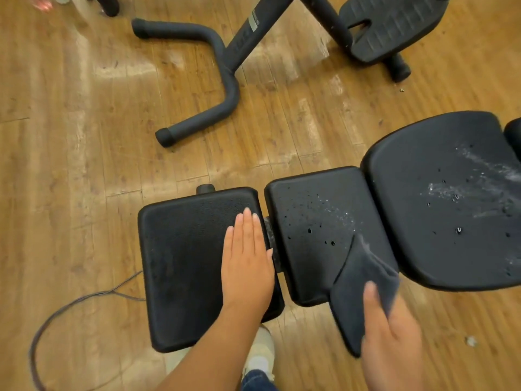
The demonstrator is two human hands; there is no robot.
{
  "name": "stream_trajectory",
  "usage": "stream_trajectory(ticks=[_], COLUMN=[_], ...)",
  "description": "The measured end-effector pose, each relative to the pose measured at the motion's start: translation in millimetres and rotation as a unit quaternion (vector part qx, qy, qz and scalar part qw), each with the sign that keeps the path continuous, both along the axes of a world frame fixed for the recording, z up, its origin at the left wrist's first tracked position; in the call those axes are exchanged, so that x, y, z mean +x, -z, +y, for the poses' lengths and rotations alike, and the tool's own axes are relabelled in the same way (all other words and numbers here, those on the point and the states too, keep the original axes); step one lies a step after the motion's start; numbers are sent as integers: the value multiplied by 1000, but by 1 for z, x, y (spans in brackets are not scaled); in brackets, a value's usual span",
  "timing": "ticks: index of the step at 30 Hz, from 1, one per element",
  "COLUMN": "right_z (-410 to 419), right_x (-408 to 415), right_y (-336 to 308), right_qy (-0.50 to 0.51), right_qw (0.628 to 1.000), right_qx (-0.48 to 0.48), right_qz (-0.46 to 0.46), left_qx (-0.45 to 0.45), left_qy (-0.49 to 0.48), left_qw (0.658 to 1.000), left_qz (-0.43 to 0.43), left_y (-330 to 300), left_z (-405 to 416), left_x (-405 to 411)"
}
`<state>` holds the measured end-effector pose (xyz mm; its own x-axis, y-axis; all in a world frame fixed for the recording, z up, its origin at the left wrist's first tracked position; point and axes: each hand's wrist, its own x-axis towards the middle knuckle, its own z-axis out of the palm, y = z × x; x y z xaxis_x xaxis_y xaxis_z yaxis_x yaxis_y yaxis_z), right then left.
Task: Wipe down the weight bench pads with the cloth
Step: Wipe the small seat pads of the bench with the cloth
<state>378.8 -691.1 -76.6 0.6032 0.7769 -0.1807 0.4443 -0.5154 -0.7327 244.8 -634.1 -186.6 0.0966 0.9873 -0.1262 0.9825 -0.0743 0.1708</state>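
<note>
Head view: right hand [390, 334] fingers pinching cloth [363, 280]; left hand [248, 263] flat, fingers together.

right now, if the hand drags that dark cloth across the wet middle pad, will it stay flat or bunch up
Probably bunches: the cloth already hangs folded and limp from the right hand. Droplets on the middle pad may make it drag and cling.

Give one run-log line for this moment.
left hand flat on left pad | right hand holds cloth on middle pad | droplets remain
</note>
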Motion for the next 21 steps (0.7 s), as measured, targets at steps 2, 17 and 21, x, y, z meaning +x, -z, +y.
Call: stream_trajectory(ticks=[2, 17, 21], right_z=[18, -23, -13], right_x=[11, 14, 11], right_y=[8, 108, 107], right_qy=[-131, -489, -466], right_qw=[991, 833, 843], right_qx=[-5, -27, -33], right_qz=[15, -256, -265], left_qx=[4, 5, 0], left_qy=[0, 8, 5], left_qw=[1000, 1000, 1000], left_qz=[-11, 1, -16], left_y=[2, 5, 5], left_z=[0, 1, -1], left_x=[0, -1, -1])
